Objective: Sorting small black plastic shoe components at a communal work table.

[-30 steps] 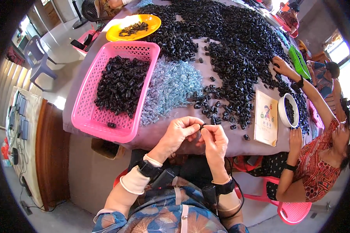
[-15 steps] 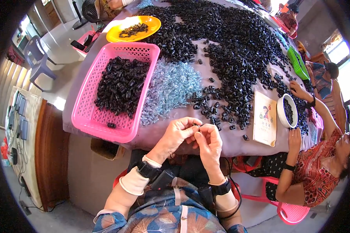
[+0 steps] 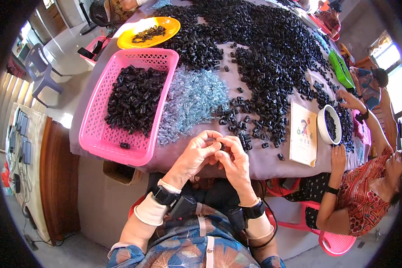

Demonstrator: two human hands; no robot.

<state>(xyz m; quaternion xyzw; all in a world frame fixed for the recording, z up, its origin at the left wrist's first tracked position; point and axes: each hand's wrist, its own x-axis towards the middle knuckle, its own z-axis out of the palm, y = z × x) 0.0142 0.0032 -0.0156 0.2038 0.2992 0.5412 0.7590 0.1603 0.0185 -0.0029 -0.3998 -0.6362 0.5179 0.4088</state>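
Both hands meet over the table's near edge, around a small black plastic part [image 3: 222, 146] that is largely covered by fingers. My left hand [image 3: 197, 154] pinches it between thumb and fingertips. From the other side, my right hand [image 3: 234, 161] closes its thumb and fingers on the same part. Just beyond my left hand spreads a pile of clear, bluish small springs [image 3: 192, 100]. Loose black plastic parts [image 3: 268, 76] cover much of the table past both hands. More of them lie in a pink basket [image 3: 140, 157] to the left.
A yellow plate [image 3: 172, 27] with dark pieces sits at the far left. Right of my hands lie a booklet [image 3: 303, 134] and a white bowl [image 3: 337, 117] of black parts. A co-worker's hand [image 3: 339, 157] rests by the bowl. A green basket [image 3: 341, 69] stands farther right.
My hands have shifted slightly up and left in the picture, still together on the small part. The co-worker's far hand has moved a little away from the black parts by the bowl.
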